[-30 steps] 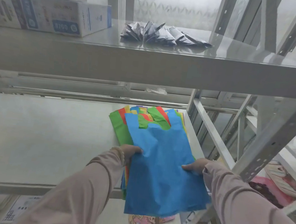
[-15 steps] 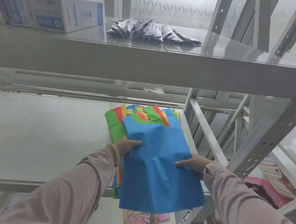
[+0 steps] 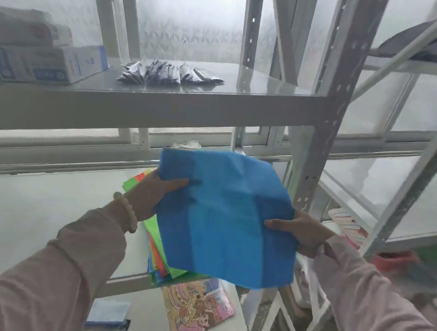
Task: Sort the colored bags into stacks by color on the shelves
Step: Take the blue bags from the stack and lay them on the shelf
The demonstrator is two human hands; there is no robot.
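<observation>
We hold the blue bag [image 3: 227, 216] flat in the air, above the mixed pile of colored bags [image 3: 156, 257], which lies on the middle shelf [image 3: 23, 223] with its near end over the shelf's edge. Our left hand [image 3: 152, 198] pinches the bag's left edge, thumb on top, and our right hand [image 3: 300, 231] grasps the right edge likewise. We judge that gripping opposite sides spreads the thin sheet so it can be laid down smooth for a blue stack. The bag spans both grips, its near edge drooping toward us.
</observation>
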